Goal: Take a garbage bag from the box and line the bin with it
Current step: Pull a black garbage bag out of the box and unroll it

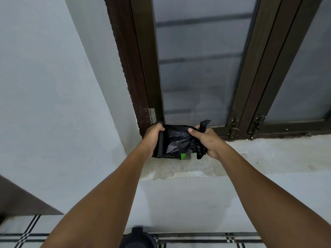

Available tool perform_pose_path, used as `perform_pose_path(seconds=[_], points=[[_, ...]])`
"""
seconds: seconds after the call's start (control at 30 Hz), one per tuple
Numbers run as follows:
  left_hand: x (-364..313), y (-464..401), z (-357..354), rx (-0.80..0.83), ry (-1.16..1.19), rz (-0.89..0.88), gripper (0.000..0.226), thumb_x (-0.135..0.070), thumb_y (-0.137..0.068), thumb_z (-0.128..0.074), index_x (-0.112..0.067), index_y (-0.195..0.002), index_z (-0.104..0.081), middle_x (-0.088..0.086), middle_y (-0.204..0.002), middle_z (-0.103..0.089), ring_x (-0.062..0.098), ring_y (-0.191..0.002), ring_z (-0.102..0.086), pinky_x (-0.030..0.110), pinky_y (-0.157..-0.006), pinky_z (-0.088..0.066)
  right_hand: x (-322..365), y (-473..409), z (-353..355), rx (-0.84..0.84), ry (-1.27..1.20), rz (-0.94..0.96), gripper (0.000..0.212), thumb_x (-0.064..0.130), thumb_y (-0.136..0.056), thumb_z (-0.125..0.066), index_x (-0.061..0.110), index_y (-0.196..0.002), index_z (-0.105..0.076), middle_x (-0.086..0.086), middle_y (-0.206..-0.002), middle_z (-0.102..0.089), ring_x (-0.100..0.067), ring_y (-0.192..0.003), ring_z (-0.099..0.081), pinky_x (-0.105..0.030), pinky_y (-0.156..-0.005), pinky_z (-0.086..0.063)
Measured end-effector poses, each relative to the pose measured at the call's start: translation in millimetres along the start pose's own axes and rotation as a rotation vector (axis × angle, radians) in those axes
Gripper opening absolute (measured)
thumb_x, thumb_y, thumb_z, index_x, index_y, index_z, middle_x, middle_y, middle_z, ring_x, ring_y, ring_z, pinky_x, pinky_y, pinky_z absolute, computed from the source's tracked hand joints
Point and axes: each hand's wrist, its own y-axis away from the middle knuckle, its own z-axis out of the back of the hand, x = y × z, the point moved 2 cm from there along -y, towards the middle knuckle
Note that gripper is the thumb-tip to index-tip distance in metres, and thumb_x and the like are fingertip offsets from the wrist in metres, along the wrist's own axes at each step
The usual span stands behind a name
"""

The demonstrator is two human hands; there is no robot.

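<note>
A black box (172, 155) with a green patch and small white print rests on the concrete window sill (250, 154), in the corner by the wall. My left hand (152, 136) grips the box's left end together with a black roll. Crinkled black garbage bag (179, 140) plastic spreads over the top of the box. My right hand (206, 140) is closed on the right part of that plastic, with a strip of it sticking up above my fingers. No bin is in view.
A dark brown window frame (143, 77) with frosted panes rises behind the sill, with a hinge and metal latches at its foot. A pale wall stands at the left. A white checked cloth (26, 233) and a dark object (138, 237) lie at the bottom edge.
</note>
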Motion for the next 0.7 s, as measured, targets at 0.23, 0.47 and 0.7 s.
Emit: perform_pose_path(seconds=[0.23,0.47,0.7], points=[[5.5,-4.5,1.0,0.01,-0.04,-0.094,0.05,-0.019,-0.08,-0.083,-0.022,-0.124,-0.062,0.007,-0.114,-0.074,0.029,-0.102,-0.073,0.05,-0.094,-0.06,-4.1,-3.3,0.0,0.04,-0.025,-0.045,0.057,0.04,-0.08,-0.086,0.004,-0.121,-0.067,-0.011,-0.11,-0.079,-0.024,-0.104,-0.075,-0.04,-0.096,-0.058],[6.2,-8.0,-0.9,0.027,-0.102,-0.141,0.065,-0.008,-0.078,-0.087,-0.026,-0.132,-0.056,0.007,-0.122,-0.067,0.025,-0.107,-0.069,0.04,-0.094,-0.06,-6.3,-1.5,-0.5,0.13,0.323,-0.056,0.084,0.06,-0.05,-0.097,0.017,-0.118,-0.072,-0.001,-0.112,-0.078,-0.019,-0.111,-0.071,-0.041,-0.105,-0.052],[9.6,-11.1,-3.3,0.051,-0.11,-0.092,0.058,-0.012,-0.088,-0.074,-0.03,-0.139,-0.053,0.007,-0.127,-0.063,0.025,-0.11,-0.065,0.041,-0.093,-0.057,-2.9,-1.3,-2.4,-0.025,0.356,-0.054,0.032,0.028,-0.076,-0.084,0.007,-0.099,-0.074,-0.008,-0.093,-0.077,-0.023,-0.088,-0.072,-0.032,-0.077,-0.055]])
